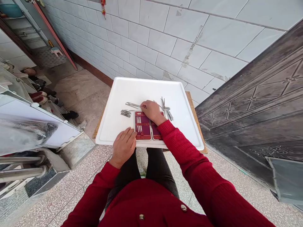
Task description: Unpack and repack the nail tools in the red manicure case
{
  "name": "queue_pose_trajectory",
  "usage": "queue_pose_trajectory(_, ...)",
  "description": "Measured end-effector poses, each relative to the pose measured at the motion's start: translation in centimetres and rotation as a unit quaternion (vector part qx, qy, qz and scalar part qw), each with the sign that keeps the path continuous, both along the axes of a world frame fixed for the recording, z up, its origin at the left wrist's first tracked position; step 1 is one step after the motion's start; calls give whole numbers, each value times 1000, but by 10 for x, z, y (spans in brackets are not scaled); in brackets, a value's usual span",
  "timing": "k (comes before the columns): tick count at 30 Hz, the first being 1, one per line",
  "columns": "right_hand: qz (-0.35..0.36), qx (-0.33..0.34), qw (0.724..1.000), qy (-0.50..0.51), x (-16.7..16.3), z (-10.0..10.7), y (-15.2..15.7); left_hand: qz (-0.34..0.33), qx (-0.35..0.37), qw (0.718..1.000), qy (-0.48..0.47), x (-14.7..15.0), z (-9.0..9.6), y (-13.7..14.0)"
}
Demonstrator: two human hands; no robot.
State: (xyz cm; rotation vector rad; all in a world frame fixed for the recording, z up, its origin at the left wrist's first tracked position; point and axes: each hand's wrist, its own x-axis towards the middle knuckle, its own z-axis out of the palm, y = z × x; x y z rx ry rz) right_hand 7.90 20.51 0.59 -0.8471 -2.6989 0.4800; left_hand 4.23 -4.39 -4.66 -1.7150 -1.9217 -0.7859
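A manicure case lies unfolded on a white tray, its dark red inside facing up. Several slim metal tools sit under the strap of its left half. My left hand rests flat with fingers stretched at the case's left edge. Over the case's upper edge, my right hand is closed in a pinch; what its fingertips hold is hidden. A long metal tool reaches up to those fingertips from the left. Nail clippers lie to the left of the case. Scissors and more clippers lie to the right.
The tray stands on a brown board against a tiled wall. A dark patterned metal door is on the right. To the left are a shoe rack and a white cabinet.
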Motion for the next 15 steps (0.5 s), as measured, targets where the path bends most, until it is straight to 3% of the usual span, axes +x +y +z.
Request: queue_pose_trajectory(15,5,8,1000,4,0,0,-1,-5,7,1000,5,0,4,0)
